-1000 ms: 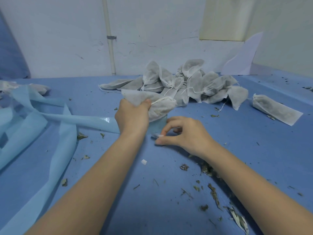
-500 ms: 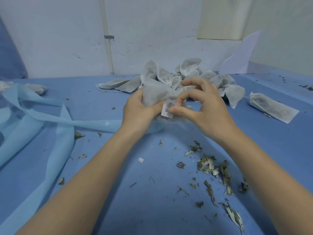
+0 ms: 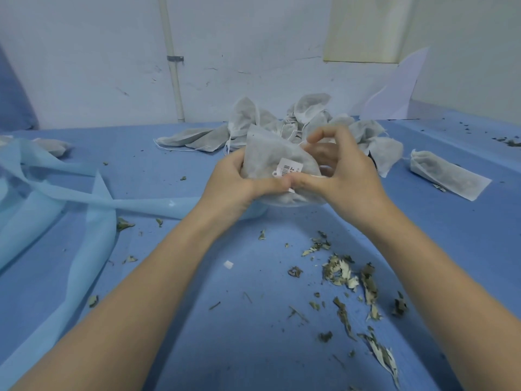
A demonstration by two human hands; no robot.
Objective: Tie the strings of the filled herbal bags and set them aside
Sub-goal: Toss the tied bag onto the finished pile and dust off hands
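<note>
While gripped, herbal bag [image 3: 267,156] bulges – grey, barcode-tagged.

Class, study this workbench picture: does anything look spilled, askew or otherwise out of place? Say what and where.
Yes. Dried herb scraps lie spilled on the blue table, near the right forearm, outside any bag. A loose light-blue sheet lies crumpled at the left.

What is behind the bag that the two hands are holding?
Behind the bag held by the left hand and right hand lies a pile of grey bags with white strings, then the wall. The held bag and hands cover the pile's middle.
</note>
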